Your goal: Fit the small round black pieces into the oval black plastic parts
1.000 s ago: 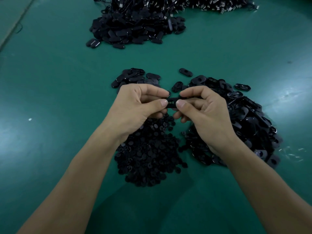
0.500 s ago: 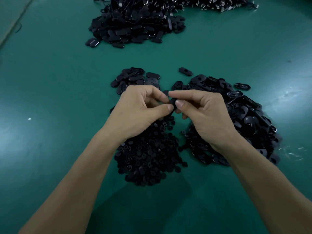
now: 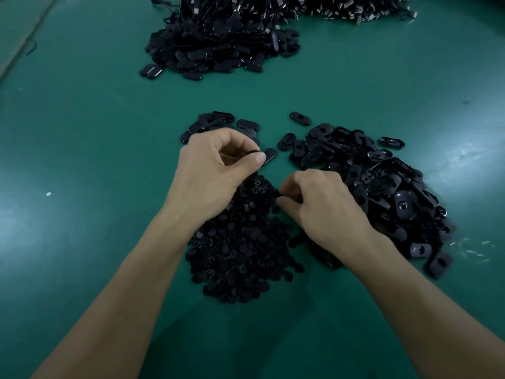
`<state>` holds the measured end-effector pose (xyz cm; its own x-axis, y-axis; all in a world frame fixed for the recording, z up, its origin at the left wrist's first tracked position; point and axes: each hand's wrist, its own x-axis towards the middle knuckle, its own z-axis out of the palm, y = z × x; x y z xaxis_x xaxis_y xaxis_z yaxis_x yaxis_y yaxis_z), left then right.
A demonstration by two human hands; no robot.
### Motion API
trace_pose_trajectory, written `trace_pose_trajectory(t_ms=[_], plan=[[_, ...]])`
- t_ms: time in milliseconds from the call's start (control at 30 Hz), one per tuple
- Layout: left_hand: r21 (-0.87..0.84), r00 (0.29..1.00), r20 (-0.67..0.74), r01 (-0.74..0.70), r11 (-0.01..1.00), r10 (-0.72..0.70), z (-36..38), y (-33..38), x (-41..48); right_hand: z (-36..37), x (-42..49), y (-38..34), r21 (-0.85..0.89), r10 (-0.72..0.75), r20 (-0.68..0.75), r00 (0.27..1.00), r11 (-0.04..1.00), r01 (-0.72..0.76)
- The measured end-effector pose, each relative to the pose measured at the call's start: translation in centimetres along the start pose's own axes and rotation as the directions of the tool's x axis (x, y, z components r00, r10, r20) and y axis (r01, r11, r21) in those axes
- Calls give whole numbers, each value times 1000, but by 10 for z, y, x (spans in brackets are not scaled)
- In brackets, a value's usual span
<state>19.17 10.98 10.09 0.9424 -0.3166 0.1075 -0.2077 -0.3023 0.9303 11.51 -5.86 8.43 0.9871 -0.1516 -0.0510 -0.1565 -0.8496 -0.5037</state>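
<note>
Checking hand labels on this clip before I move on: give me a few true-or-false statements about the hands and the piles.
1. The left hand pinches an oval part. True.
2. Both hands grip that same oval part. False: the right hand is lower, fingertips at the pile of small round pieces.
3. The pile of oval parts lies to the right of the pile of small round pieces. True.
4. The table is red. False: it is green.
</note>
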Motion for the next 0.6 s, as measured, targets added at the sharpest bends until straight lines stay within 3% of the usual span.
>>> trace_pose_trajectory(t_ms=[300, 600], plan=[[9, 1000, -1, -16, 1000, 16, -1, 0, -1, -3, 4, -6, 12, -7, 75, 997, 1000, 6], [-80, 1000, -11, 24, 997, -25, 0, 0, -1, -9, 1, -3, 225, -60, 3, 998, 973, 58]])
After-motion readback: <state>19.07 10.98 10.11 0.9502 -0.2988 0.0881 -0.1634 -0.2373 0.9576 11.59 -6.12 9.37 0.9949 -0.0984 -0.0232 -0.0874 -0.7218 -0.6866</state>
